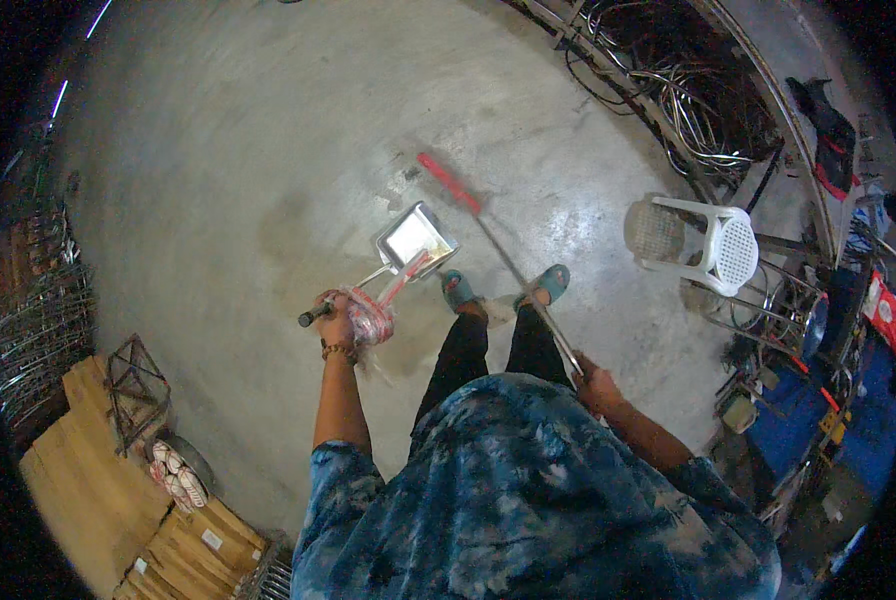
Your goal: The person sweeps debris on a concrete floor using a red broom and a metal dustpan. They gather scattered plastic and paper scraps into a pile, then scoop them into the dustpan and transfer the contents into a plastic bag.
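My left hand [337,318] is closed around the dark-ended handle of a long-handled dustpan [405,238]. A crumpled clear and red plastic bag [372,316] hangs at the same hand, with a red strip reaching toward the pan. The dustpan is down at the floor, ahead and left of my feet, with its pale metallic inside showing. At my right side, my right hand [596,387] grips the upper end of a broom [450,183]. Its thin pole slants forward and left past my right foot to a red head on the floor, beyond the dustpan.
A white plastic stool [730,252] stands on the right, near metal frames and a blue surface [786,425]. Racks of bent metal tubing [703,115] line the upper right. Brown cardboard [98,480], a rusty frame [136,395] and stacked metal wire lie to the left.
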The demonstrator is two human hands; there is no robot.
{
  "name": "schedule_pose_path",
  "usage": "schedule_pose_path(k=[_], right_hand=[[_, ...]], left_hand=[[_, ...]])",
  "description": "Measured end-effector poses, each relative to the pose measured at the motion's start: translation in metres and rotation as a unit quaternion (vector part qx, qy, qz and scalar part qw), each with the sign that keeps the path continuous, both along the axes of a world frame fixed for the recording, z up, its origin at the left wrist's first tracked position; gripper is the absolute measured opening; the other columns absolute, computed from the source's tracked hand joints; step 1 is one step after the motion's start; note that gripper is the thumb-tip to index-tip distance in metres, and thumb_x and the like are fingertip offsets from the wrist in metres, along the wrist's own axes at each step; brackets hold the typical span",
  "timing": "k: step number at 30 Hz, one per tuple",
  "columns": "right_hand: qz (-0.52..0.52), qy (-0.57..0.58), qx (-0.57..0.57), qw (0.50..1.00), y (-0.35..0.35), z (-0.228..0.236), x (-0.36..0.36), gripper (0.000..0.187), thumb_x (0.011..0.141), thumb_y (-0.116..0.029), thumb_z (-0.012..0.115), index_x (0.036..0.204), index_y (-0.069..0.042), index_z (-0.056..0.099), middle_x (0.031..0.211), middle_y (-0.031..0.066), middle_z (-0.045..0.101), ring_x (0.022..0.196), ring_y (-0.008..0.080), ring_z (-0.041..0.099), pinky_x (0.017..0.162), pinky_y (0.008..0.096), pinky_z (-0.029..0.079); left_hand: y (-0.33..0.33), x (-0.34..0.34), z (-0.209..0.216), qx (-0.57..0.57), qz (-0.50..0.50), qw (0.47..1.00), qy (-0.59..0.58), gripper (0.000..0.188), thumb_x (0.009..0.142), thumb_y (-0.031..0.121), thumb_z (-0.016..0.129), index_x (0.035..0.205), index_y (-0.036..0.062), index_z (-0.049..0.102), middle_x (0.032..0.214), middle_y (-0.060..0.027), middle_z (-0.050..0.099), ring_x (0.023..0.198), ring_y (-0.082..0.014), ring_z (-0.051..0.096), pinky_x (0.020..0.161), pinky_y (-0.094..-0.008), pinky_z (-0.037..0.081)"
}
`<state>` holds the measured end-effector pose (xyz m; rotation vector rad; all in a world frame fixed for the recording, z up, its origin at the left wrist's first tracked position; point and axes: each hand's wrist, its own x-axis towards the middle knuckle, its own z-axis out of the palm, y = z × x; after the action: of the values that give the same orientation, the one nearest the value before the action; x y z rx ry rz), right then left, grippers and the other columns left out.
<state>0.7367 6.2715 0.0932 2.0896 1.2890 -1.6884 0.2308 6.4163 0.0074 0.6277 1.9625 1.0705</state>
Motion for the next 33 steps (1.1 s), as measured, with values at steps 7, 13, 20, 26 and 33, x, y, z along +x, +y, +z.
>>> schedule_pose_path(k=[7,13,20,26,33], right_hand=[[0.101,0.031,0.023,0.994,-0.019,0.048,-0.002,0.050,0.095,-0.023,0.052,0.142,-0.012,0.040,0.115,0.0229,0.063,0.100,0.0417,0.063,0.088,0.0468,0.048],[0.076,-0.047,0.131,0.987,0.037,0.056,0.020,0.051,0.094,-0.021,0.052,0.142,-0.013,0.039,0.097,0.0266,0.065,0.088,0.0465,0.062,0.081,0.0521,0.049],[0.163,-0.190,0.173,0.952,0.214,-0.055,-0.004,0.055,0.094,-0.022,0.046,0.147,-0.017,0.029,0.087,0.0249,0.066,0.084,0.0425,0.065,0.073,0.0520,0.052],[0.198,-0.222,0.157,0.942,0.276,-0.082,-0.083,0.049,0.097,-0.016,0.036,0.143,0.001,0.029,0.097,0.0217,0.068,0.092,0.0406,0.066,0.079,0.0477,0.055],[0.279,-0.113,0.114,0.947,0.170,-0.043,-0.087,0.055,0.090,-0.010,0.041,0.139,0.010,0.028,0.097,0.0284,0.065,0.088,0.0425,0.066,0.075,0.0518,0.054]], left_hand=[[-0.005,-0.002,-0.004,-0.025,0.037,0.999,0.017,0.031,0.079,0.020,0.072,0.103,0.0055,0.060,0.092,-0.0053,0.063,0.082,-0.0143,0.058,0.073,-0.0295,0.048],[-0.011,0.002,-0.006,0.017,0.060,0.996,-0.068,0.025,0.082,0.017,0.070,0.100,0.0050,0.060,0.089,-0.0024,0.062,0.079,-0.0126,0.056,0.071,-0.0286,0.048],[-0.010,0.012,0.004,0.035,0.044,0.998,-0.024,0.020,0.082,0.017,0.071,0.094,0.0049,0.060,0.085,-0.0020,0.061,0.076,-0.0117,0.056,0.069,-0.0268,0.047],[-0.012,0.013,0.010,0.011,0.067,0.995,-0.074,0.020,0.082,0.016,0.071,0.094,0.0056,0.060,0.086,-0.0027,0.061,0.077,-0.0131,0.057,0.071,-0.0283,0.048],[-0.026,0.000,-0.015,-0.018,0.050,0.996,-0.070,0.025,0.085,0.026,0.068,0.099,0.0072,0.059,0.093,-0.0045,0.061,0.083,-0.0181,0.057,0.073,-0.0342,0.049]])
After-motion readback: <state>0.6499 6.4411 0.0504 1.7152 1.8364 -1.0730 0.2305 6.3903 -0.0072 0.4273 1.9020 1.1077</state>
